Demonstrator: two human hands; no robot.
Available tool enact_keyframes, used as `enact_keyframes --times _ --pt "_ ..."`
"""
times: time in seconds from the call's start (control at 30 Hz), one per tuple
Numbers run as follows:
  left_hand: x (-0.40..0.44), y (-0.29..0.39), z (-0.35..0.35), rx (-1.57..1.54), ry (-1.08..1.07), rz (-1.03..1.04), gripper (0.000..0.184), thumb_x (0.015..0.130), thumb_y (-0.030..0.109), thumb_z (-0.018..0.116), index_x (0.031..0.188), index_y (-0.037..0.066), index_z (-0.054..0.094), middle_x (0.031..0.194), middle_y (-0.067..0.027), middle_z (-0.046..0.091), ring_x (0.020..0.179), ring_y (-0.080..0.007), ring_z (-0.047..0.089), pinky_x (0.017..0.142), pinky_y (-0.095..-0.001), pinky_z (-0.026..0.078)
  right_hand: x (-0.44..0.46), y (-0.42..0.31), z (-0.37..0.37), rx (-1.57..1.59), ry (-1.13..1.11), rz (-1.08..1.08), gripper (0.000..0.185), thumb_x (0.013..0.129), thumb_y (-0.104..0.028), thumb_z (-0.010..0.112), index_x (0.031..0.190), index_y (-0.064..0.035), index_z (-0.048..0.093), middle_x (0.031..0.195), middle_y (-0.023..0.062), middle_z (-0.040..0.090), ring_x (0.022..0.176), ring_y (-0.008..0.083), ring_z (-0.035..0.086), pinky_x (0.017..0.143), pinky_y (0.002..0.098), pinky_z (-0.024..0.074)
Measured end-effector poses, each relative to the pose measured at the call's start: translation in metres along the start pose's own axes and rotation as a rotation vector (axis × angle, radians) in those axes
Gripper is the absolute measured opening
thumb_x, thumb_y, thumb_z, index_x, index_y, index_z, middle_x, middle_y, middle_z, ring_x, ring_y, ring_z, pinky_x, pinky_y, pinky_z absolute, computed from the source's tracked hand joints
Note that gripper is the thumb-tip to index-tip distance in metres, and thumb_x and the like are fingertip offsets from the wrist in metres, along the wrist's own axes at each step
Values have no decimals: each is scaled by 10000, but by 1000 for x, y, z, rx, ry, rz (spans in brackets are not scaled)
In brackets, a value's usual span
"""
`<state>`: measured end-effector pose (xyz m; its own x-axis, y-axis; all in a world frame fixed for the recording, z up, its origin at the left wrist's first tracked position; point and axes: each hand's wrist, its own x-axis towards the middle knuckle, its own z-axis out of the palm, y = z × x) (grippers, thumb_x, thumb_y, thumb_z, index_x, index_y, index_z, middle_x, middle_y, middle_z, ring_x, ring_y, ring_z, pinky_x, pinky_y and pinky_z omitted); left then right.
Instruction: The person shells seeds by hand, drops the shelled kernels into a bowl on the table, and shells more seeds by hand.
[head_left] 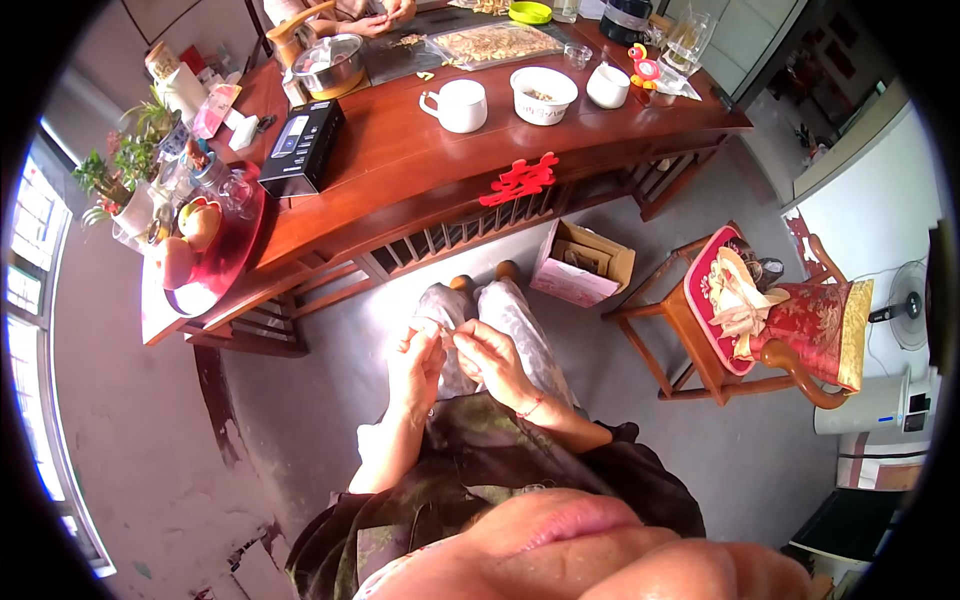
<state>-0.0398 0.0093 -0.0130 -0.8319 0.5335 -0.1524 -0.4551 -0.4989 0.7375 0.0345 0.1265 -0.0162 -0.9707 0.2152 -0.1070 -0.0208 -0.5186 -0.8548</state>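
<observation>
My left hand (417, 362) and my right hand (492, 358) are raised close together over my lap, fingertips nearly touching. Both are closed in a pinch around something small and pale (447, 334), too small to name. Beyond them stands the dark red wooden table (400, 185). On it are a white mug (460, 106), a white bowl (543, 97) with small bits inside, and a white cup (608, 86). Farther back lies a flat bag or tray of pale, thin pieces (495, 44).
Another person's hands (385, 20) are at the table's far side, near a steel pot (330, 65). A black box (302, 147) and a red tray (235, 235) with fruit occupy the left end. A cardboard box (582, 262) and wooden chair (700, 330) stand on the floor.
</observation>
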Motion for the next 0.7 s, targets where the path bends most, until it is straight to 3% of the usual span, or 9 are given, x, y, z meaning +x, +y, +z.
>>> enact_keyframes --times 0.17,0.27,0.47,0.57,0.63,0.7 --pt "-3 -4 7 45 82 -43 86 871 125 595 859 46 563 666 3 528 491 -18 364 459 -166 260 -3 -1 -1 114 -73 98 120 958 -171 492 930 -75 558 619 -70 416 512 2 355 438 153 250" --pt "-3 -3 -7 255 -62 -64 82 846 118 618 855 38 605 660 1 575 513 -17 404 470 -173 266 2 -6 4 135 53 228 121 910 -166 464 866 -64 512 571 -43 385 418 28 311 373 180 243" --pt "-9 -4 -1 315 -159 -15 97 843 127 669 878 48 624 709 -10 617 544 -17 440 489 -172 294 8 12 -11 414 16 248 207 927 -193 356 861 -61 501 629 7 480 406 59 344 352 179 267" --pt "-8 0 0 345 -130 -48 103 848 136 665 864 52 607 679 12 578 520 -18 399 474 -176 267 7 11 -12 514 29 256 157 880 -137 373 818 -49 486 621 23 470 415 71 350 363 187 256" --pt "-7 0 -4 110 -121 -188 115 877 176 622 836 74 585 608 70 439 521 -28 350 487 -191 280 8 12 -16 538 13 232 139 859 -121 375 805 -41 475 645 48 480 424 84 360 371 193 267" --pt "-3 -3 -8 -66 -131 -221 132 882 181 597 824 79 536 603 71 383 494 -29 297 464 -192 244 10 13 -23 597 -38 212 98 804 -91 388 772 -23 451 708 98 498 440 102 371 392 203 290"
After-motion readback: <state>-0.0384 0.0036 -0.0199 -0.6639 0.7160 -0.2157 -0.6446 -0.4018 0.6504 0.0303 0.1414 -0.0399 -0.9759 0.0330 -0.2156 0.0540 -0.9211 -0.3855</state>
